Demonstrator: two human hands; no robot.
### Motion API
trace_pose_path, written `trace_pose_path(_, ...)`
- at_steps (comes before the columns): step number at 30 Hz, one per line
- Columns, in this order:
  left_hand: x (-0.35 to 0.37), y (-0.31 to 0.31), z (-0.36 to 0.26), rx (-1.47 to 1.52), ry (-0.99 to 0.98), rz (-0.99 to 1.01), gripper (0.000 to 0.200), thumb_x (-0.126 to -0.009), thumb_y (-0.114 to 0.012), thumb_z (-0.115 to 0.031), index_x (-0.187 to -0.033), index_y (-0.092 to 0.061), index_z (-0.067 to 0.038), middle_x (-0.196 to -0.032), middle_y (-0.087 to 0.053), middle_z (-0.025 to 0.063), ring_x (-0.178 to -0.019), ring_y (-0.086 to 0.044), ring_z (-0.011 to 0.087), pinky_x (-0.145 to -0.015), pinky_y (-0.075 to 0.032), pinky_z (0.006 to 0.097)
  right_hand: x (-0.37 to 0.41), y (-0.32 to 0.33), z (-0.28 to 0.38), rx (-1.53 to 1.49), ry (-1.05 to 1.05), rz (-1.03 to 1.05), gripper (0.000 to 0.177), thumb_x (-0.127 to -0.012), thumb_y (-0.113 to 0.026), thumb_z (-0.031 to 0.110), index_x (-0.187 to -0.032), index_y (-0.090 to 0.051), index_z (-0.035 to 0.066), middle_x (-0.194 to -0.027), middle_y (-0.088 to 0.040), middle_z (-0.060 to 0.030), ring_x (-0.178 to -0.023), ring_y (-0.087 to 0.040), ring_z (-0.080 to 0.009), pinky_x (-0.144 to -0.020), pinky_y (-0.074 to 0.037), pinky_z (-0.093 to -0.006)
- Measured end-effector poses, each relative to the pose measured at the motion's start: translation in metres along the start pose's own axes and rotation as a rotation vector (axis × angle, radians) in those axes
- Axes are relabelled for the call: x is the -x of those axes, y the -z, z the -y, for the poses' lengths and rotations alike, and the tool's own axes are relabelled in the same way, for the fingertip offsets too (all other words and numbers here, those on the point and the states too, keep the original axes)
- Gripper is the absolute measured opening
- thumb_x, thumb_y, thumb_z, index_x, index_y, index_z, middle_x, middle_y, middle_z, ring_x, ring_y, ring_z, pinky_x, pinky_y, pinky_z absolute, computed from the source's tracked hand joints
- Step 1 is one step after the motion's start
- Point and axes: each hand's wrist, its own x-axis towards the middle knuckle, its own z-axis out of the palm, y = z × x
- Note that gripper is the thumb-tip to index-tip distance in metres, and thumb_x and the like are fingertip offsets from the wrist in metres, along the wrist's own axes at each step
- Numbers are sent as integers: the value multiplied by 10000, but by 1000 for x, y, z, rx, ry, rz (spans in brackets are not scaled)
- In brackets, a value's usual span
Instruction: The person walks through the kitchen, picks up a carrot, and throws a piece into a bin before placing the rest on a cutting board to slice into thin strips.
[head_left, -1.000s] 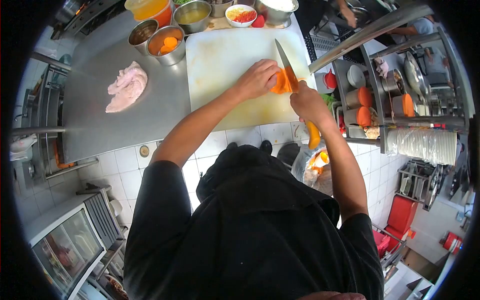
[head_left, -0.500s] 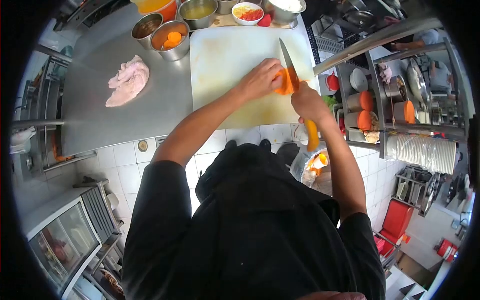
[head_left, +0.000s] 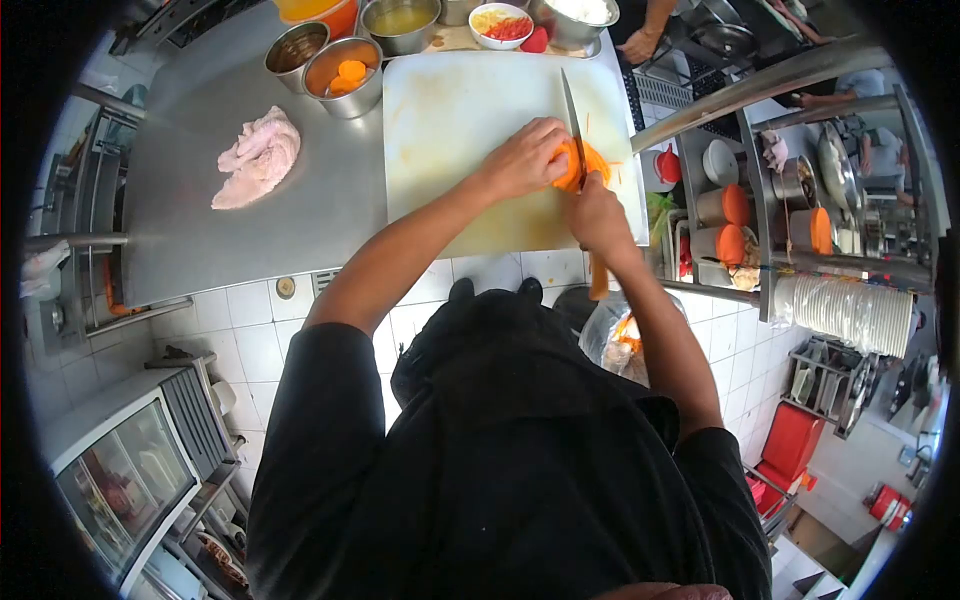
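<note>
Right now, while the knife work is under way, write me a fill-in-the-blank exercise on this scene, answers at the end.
The right hand grips a ____. The left hand steadies the carrot on a white ____. The small bowl with red strips is ____ on the outside. The round slices in the metal bowl are ____ in color.

Missing words: knife; cutting board; white; orange.

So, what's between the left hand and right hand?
In the head view: orange food and the knife blade, between left hand and right hand.
</note>
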Motion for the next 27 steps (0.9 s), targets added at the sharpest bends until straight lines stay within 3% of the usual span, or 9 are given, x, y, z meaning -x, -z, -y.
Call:
trace_pose_path(3, 1, -1, 4, -8, -17, -42, 263, -876, -632, -105, -1114, -597, 2, -1215, -586, 182, -1151, -572, 358, -1004, -481, 429, -3, 32, 22, -236, -277, 275, 305, -951, -498, 209, -1089, -495, -64, -851, -677, -338, -876, -659, -539, -805, -532, -583)
trace_pose_path(10, 4, -2, 1, -29, -21, -35, 238, -879, -630, -115, -1085, -658, 0, -1222, -600, 178, -1145, -576, 358, -1000, -479, 431, -1, 65, 40, -369, -450, 392, 311, -978, -507, 247, -1088, -474, -42, -857, -675, -333, -832, -658, -527, -771, -526, -586)
trace_pose_path(13, -3, 14, -12, -175, -123, -93, 197, -875, -620, -119, -1023, -653, 9, -1110, -626, 141, -1085, -597, 342, -981, -482, 440, 14, 42, 14, -259, -310, 290, 304, -978, -517, 244, -1086, -460, -35, -885, -668, -350, -866, -647, -536, -796, -506, -598)
trace_pose_path(16, -3, 16, -8, -115, -27, -45, 230, -875, -609, -85, -1078, -670, 7, -1197, -614, 172, -1131, -576, 356, -1006, -472, 427, 24, 28, 4, -176, -105, 109, 306, -953, -543, 198, -1089, -458, -62, -785, -665, -344, -752, -679, -505, -709, -529, -571)
trace_pose_path(19, 5, 8, -3, -79, -53, -41, 246, -871, -604, -62, -1100, -659, 10, -1185, -615, 172, -1130, -571, 363, -1005, -475, 428, 17, 48, 15, -198, -113, 175, 304, -958, -538, 201, -1084, -466, -65, -801, -652, -369, -847, -637, -566, -785, -509, -602)
trace_pose_path(22, 7, 4, -8, -105, -43, -83, 247, -863, -605, -36, -1101, -650, 10, -1188, -613, 175, -1136, -568, 363, -1003, -480, 429, 3, 71, 27, -105, -135, 225, 273, -938, -513, 168, -1075, -500, -67, -863, -670, -350, -828, -671, -507, -813, -527, -572)
trace_pose_path(25, 7, 3, -7, -113, -56, -102, 220, -871, -609, -64, -1073, -635, 19, -1139, -621, 162, -1135, -571, 348, -1008, -482, 420, -3, 93, 40, -252, -249, 371, 278, -935, -506, 160, -1052, -516, -92, -806, -682, -317, -714, -698, -447, -750, -566, -521)
trace_pose_path(27, 7, 3, -8, -111, -47, -86, 229, -864, -615, -59, -1079, -627, 20, -1136, -622, 163, -1124, -577, 351, -994, -490, 422, -4, 91, 38, -225, -236, 363, 277, -946, -484, 157, -1049, -507, -100, -740, -679, -289, -592, -696, -376, -647, -581, -469)
